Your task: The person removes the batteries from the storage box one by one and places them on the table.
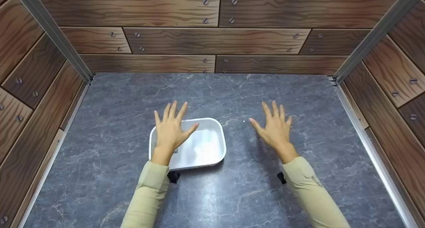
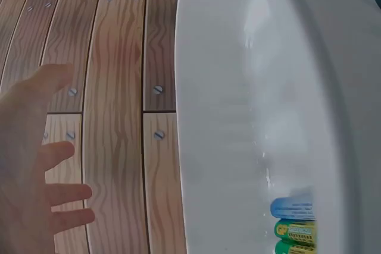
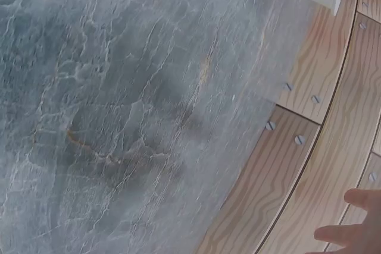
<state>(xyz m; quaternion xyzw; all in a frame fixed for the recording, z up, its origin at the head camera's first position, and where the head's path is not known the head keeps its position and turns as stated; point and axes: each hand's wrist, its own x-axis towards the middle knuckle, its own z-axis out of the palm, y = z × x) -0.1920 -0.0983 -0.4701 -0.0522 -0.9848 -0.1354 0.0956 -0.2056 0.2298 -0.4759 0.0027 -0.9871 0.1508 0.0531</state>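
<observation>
My left hand (image 1: 171, 131), fingers spread and straight, hangs over the left side of a white rectangular tub (image 1: 212, 151) with rounded corners. Inside the tub, the left wrist view shows a blue battery (image 2: 293, 207) lying beside a green GP battery (image 2: 296, 231) and another green one (image 2: 296, 248). From the head camera the hand and wrist hide most of these batteries. To the right of the tub, my right hand (image 1: 275, 130) is held over the table, its fingers also spread, with nothing in it.
The grey marbled tabletop (image 1: 232, 194) is bounded by a wood-patterned back wall (image 1: 215, 40) and similar side walls. Metal posts (image 1: 56, 35) stand at the back corners. A tiny white speck (image 1: 244, 121) lies left of the right hand.
</observation>
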